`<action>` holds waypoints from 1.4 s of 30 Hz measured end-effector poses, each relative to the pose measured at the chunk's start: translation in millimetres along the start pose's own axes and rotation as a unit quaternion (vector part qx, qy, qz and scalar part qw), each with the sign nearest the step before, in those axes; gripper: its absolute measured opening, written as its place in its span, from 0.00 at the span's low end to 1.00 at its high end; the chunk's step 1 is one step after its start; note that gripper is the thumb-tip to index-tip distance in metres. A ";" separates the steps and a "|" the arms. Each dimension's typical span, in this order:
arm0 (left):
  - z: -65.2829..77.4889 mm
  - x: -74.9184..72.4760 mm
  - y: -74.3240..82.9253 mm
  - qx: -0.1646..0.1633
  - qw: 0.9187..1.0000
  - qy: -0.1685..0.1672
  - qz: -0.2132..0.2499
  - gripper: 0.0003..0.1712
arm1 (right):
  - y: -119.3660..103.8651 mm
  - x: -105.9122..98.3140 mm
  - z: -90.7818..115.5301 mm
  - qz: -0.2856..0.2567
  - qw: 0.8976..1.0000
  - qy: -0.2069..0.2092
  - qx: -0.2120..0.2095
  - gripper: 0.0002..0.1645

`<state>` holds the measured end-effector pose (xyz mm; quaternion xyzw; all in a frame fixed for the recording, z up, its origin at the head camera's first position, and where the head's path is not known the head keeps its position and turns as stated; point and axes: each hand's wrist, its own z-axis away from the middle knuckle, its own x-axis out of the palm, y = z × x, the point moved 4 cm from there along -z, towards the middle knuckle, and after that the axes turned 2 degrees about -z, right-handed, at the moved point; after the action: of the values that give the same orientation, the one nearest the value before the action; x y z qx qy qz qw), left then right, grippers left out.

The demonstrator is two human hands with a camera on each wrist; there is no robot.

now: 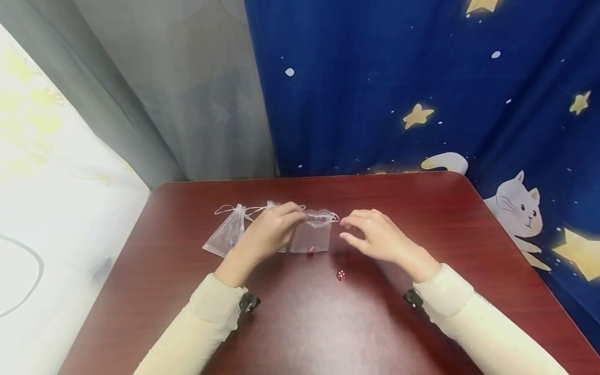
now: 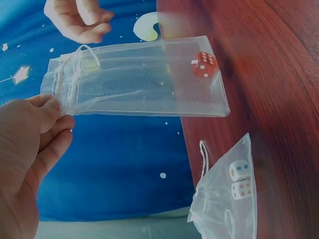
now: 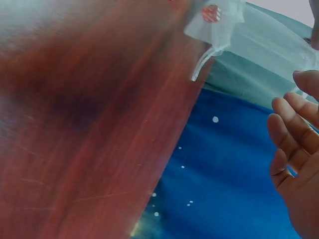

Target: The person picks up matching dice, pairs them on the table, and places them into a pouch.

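My left hand [image 1: 275, 226] pinches the gathered top of a sheer white drawstring bag [image 2: 134, 82] at one side, between thumb and fingers. A red die [image 2: 204, 64] with white pips lies inside at the bag's bottom. To the right of the bag, my right hand [image 1: 377, 234] hovers with fingers loosely bent and holding nothing. Its fingertips are close to the cord loop [image 1: 334, 217] but look apart from it. Another red die [image 1: 340, 275] sits on the table in front of the bag.
Left of the held bag, a second drawstring bag [image 2: 219, 204] contains white dice, partly hidden by my left hand in the head view. Farther left, another tied bag [image 1: 225, 232] has a blue die [image 1: 232, 243] inside. Curtains [image 1: 351, 88] hang behind the brown table [image 1: 300, 333].
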<state>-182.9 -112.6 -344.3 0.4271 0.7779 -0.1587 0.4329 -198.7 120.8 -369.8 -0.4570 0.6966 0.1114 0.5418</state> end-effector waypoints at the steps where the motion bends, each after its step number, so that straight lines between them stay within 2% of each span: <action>1: -0.6 -0.3 -0.1 0.000 1.000 0.002 0.000 0.10 | 0.0 2.1 1.5 -0.001 1.000 -0.003 -0.003 0.13; 7: -2.7 -0.4 -1.3 0.000 1.000 0.006 -0.001 0.11 | -0.4 16.8 10.0 -0.008 1.000 -0.022 -0.010 0.13; 23: -3.9 -3.5 -3.3 -0.002 1.000 0.020 0.004 0.10 | -3.5 51.3 30.1 -0.010 0.994 -0.113 -0.007 0.11; 28: -3.7 -3.4 -2.8 -0.001 1.000 0.020 0.007 0.10 | -5.9 58.9 35.2 -0.031 0.991 -0.133 -0.006 0.15; 35: -2.7 -3.2 -2.7 -0.003 1.000 0.025 0.013 0.10 | -8.3 66.8 41.1 -0.016 0.983 -0.181 0.001 0.23; 38: -2.4 -2.7 -3.3 -0.007 0.999 0.029 0.022 0.11 | -8.5 68.3 43.0 -0.011 0.982 -0.191 -0.001 0.21; 42: -1.4 -2.1 -4.9 -0.021 0.999 0.027 0.038 0.12 | -10.4 67.9 43.6 -0.008 0.983 -0.185 -0.015 0.14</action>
<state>-187.0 -115.7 -342.4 0.4515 0.7755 -0.1144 0.4261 -162.1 108.3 -441.3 -0.4424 0.5788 0.2001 0.6552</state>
